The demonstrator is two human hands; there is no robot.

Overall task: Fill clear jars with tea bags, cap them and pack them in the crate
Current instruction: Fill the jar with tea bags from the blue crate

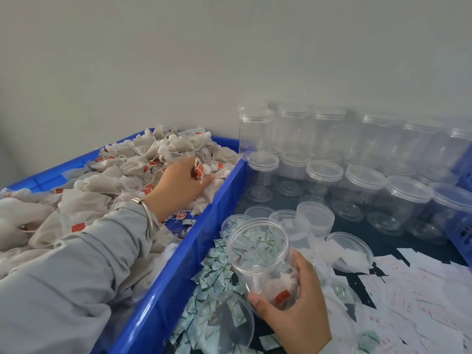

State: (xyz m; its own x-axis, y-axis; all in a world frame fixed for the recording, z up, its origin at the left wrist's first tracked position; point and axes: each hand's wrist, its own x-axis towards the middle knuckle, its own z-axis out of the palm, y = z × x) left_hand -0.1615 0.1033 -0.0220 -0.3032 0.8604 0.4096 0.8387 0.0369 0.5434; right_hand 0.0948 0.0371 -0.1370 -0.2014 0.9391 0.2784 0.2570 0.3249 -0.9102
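The left hand is reaching forward across the blue bin, the arm stretching out in a grey sleeve with a silver bangle sitting at the wrist. The palm is facing down onto the heap of tea bags, the fingers are curling into the pile, and a string with a red tag is lying over the knuckles; whether the fingers are actually gripping a bag I cannot tell, since they are sinking out of sight among the bags. The right hand is holding an open clear jar just beside the bin's right wall, above the dark surface. Its thumb is pressing the near side of the jar's base and the fingers are wrapping round the far side, tilting the mouth toward the bin. A few tea bags, one showing a red tag, are lying in the jar's bottom. Small green-and-white sachets are lying scattered under and around the jar, and loose clear lids are resting near it. Capped empty jars are standing in rows further back against the wall, and white paper slips are covering the surface on the right.
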